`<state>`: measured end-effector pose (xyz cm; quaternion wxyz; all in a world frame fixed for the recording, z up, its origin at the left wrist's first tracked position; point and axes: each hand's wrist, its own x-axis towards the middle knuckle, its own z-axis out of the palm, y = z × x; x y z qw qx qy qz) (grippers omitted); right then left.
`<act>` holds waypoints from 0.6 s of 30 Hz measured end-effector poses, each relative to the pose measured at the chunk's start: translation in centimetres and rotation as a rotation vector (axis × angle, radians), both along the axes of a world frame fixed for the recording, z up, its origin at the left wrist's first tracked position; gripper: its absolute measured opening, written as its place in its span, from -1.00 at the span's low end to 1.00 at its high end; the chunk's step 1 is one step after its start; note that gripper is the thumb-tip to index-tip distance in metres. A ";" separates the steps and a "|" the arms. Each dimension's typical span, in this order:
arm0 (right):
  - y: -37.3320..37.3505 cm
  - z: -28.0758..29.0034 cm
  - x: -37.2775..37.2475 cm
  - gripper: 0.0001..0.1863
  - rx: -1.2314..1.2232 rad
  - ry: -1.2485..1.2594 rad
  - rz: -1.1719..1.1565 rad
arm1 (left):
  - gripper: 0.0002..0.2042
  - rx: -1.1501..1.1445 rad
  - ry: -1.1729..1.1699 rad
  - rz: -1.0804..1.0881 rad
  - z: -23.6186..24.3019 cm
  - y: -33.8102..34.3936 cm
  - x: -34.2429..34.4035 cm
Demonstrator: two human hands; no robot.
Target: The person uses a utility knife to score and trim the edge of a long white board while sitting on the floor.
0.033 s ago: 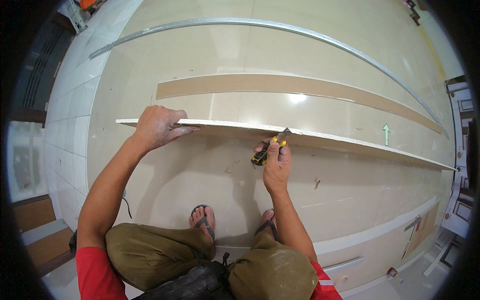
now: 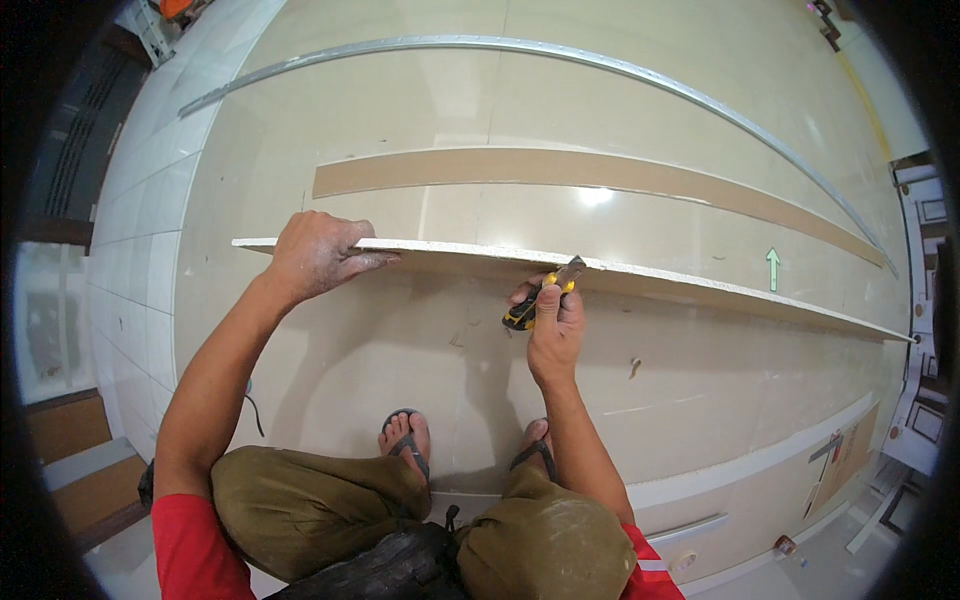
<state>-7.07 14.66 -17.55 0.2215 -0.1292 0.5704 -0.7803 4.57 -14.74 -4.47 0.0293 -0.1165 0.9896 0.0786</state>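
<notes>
A long strip of plasterboard stands on its edge across the floor before me, its white powdery core facing up and its brown paper side toward me. Near its left end my left hand, dusted white, is closed over the upper edge, with the thumb along the near face. Right of the board's middle, my right hand grips a black and yellow utility knife. The blade end points up and right, at the white edge; whether it touches the board I cannot tell.
Beyond the board lie a flat brown strip and a long metal profile on the glossy tiled floor. A board with a square-like tool lies at lower right. My sandalled feet stand close to the board on its near side.
</notes>
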 end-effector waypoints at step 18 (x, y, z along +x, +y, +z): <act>4.0 9.6 -5.6 -0.54 0.580 1.204 -0.182 | -0.59 -0.051 -0.012 0.003 -0.2 -0.1 0.4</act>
